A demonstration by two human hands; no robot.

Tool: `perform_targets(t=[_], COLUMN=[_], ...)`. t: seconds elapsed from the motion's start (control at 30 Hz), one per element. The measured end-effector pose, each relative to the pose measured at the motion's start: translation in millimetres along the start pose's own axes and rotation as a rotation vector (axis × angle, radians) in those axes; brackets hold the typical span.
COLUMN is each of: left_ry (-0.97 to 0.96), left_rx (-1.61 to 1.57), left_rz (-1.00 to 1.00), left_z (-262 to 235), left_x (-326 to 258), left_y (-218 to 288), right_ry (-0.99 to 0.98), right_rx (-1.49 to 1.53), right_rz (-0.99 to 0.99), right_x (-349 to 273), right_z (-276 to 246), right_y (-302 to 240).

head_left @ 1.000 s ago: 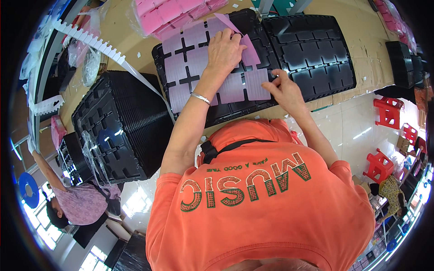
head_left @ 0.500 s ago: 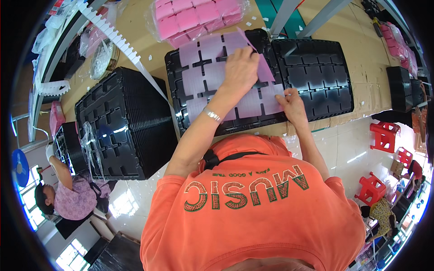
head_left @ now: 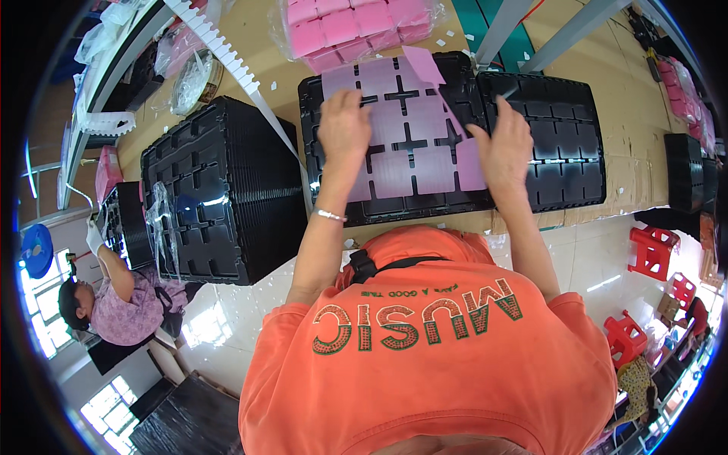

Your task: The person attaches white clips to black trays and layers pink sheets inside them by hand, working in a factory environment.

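Note:
A thin pink foam sheet (head_left: 390, 133) with cross-shaped cutouts lies over a black compartment tray (head_left: 462, 83) on the bench in front of me. Its right-hand strip is folded and standing partly up, with a loose flap (head_left: 423, 65) at the top. Over the sheet's left part is my left hand (head_left: 345, 129), its fingers bent but apart, nothing visible in it. At the sheet's right edge my right hand (head_left: 506, 148) is open, thumb spread from the fingers, beside a second black tray (head_left: 569, 125).
A tall stack of black trays (head_left: 189, 189) stands at the left. Bagged pink foam blocks (head_left: 341, 30) lie beyond the sheet. Metal struts (head_left: 504, 26) rise at the back. A person in a purple top (head_left: 133, 322) works at far left; red stools (head_left: 654, 250) stand at right.
My left hand has let go of the sheet's right strip and moved left. The right hand has opened off the sheet's edge and moved up a little. The view has shifted slightly.

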State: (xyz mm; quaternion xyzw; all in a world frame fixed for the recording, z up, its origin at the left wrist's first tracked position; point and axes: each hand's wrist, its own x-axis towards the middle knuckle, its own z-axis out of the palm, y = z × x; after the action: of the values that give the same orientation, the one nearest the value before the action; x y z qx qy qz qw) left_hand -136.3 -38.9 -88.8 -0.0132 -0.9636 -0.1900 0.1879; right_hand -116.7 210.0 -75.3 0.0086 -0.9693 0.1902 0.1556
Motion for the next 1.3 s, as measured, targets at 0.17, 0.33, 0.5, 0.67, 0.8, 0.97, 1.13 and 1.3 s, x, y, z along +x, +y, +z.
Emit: perform_targets(t=[0.17,0.33,0.5,0.67,0.8,0.97,1.13,1.3], left_ry=[0.049,-0.006,-0.082,-0.137,-0.175,-0.106,-0.011,-0.262], left_rx=[0.082,-0.066,-0.052,-0.234,-0.223,-0.306,-0.149,-0.057], left_rz=[-0.191,0.151,0.199,0.424,0.501,0.540,-0.244,-0.529], left_z=[-16.0,-9.3,16.0,38.3,49.9,4.1,-44.7,-62.6], left_x=[-43.5,-63.2,-39.9,-21.8,-26.5,-41.3,-97.2,-117.2], left_y=[-22.4,9.9,21.1,49.8,77.6,52.1,-34.1,-36.7], right_ry=[0.105,0.024,-0.063,0.100,0.050,-0.084,0.001,-0.032], right_rx=[0.007,0.203,0.381,0.140,0.073,-0.117,-0.166,-0.103], right_rz=[-0.322,-0.218,0.116,-0.200,-0.262,-0.097,-0.150,-0.209], right_x=[29.8,40.2,34.7,16.9,25.6,36.9,33.0,21.0], right_z=[49.1,49.1,24.9,15.1,12.8,31.9,41.9,47.4], right_y=[-34.5,-19.2,-11.1,-41.7,-57.5,-7.6,23.1,34.6])
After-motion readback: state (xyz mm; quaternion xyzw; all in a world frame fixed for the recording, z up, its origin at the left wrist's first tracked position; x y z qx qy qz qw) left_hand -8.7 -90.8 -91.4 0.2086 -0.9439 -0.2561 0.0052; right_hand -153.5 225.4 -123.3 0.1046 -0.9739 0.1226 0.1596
